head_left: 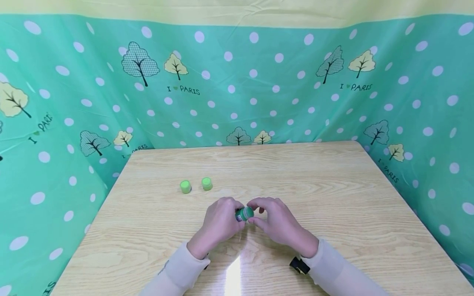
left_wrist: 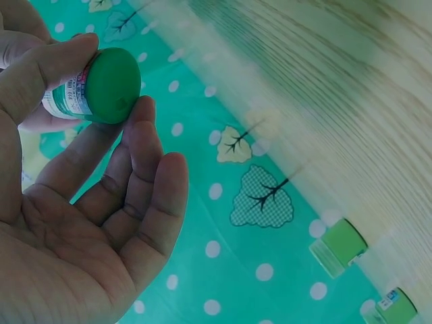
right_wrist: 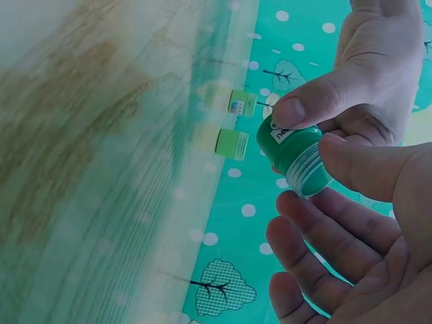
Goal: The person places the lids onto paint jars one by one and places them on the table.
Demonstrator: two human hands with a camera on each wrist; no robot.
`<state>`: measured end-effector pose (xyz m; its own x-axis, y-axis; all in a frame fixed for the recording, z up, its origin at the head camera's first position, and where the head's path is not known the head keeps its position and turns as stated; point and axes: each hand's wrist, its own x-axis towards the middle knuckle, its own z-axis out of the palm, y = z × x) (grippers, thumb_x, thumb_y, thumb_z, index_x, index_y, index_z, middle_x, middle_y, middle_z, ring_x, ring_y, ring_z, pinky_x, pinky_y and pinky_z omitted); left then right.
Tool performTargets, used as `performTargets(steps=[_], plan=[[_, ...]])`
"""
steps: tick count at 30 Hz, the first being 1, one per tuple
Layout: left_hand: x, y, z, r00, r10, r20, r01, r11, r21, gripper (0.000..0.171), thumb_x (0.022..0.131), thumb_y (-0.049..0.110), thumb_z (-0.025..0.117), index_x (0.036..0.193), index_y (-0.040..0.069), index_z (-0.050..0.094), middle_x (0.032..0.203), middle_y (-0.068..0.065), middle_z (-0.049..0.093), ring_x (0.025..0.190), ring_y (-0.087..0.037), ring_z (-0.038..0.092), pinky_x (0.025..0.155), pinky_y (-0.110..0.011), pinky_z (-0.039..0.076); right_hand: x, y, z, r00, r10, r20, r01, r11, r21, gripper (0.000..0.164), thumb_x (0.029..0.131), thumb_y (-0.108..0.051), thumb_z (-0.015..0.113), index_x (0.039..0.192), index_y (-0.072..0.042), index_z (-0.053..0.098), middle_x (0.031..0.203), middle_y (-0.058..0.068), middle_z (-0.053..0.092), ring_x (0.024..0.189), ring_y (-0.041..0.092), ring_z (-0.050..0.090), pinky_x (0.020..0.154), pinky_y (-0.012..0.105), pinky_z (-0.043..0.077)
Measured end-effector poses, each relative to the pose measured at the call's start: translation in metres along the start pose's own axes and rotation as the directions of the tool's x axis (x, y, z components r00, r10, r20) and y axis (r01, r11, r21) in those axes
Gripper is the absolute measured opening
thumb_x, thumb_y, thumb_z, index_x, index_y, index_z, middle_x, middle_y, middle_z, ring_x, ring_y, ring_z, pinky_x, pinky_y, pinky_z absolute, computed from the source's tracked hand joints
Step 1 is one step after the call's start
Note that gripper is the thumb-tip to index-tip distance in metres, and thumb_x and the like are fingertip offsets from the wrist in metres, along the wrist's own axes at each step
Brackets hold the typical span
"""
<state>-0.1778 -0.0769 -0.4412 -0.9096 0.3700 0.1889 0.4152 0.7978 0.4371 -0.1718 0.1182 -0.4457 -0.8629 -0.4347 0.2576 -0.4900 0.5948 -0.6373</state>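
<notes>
A small green paint jar (head_left: 240, 214) with a printed label and a clear, ribbed lid (right_wrist: 309, 170) is held above the table, tilted toward the right. My left hand (head_left: 222, 218) pinches its body between thumb and fingers, while the lower fingers bend loosely in the left wrist view. Around the lid end, my right hand (head_left: 279, 220) has its thumb and fingers loosely curved. In the right wrist view the right thumb tip overlaps the lid's edge and a fingertip lies just below; whether they press on it is unclear.
Two lighter green jars, a left one (head_left: 185, 187) and a right one (head_left: 207, 183), stand on the wood-grain table (head_left: 314, 176) beyond my left hand. A teal dotted curtain (head_left: 255, 90) with tree prints surrounds the table's back and sides.
</notes>
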Motion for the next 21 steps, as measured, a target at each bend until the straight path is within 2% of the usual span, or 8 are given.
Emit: performTargets(steps=[6,13,21], plan=[[-0.0001,0.0017,-0.0003,1.0,0.005,0.0,-0.005,1.0,0.008,0.022,0.069,0.01,0.09,0.088,0.016,0.081,0.076,0.006,0.066,0.066,-0.007,0.053,0.054,-0.023,0.045,-0.0009,0.0022,0.0019,0.999,-0.036,-0.004,0.036,0.999,-0.015,0.033,0.085,-0.015,0.085,0.116,-0.016,0.074,0.109,-0.008,0.074,0.088,0.016,0.064,0.079,0.033,0.045],[-0.0003,0.002,-0.0005,1.0,0.003,-0.006,-0.003,1.0,0.011,0.022,0.069,0.01,0.09,0.087,0.018,0.081,0.074,0.008,0.064,0.067,-0.007,0.052,0.055,-0.023,0.045,-0.0008,0.0025,0.003,0.999,-0.038,-0.005,0.038,0.999,-0.011,0.032,0.085,-0.014,0.084,0.116,-0.015,0.074,0.111,-0.008,0.074,0.089,0.016,0.063,0.079,0.033,0.044],[-0.0002,0.0015,0.0004,1.0,-0.002,0.008,0.002,1.0,0.004,0.021,0.069,0.011,0.091,0.087,0.018,0.08,0.074,0.008,0.063,0.067,-0.008,0.051,0.055,-0.023,0.044,-0.0001,0.0031,0.0038,0.999,-0.044,-0.011,0.044,0.999,-0.005,0.026,0.086,-0.019,0.084,0.11,-0.015,0.075,0.099,-0.009,0.073,0.085,0.016,0.063,0.074,0.029,0.046]])
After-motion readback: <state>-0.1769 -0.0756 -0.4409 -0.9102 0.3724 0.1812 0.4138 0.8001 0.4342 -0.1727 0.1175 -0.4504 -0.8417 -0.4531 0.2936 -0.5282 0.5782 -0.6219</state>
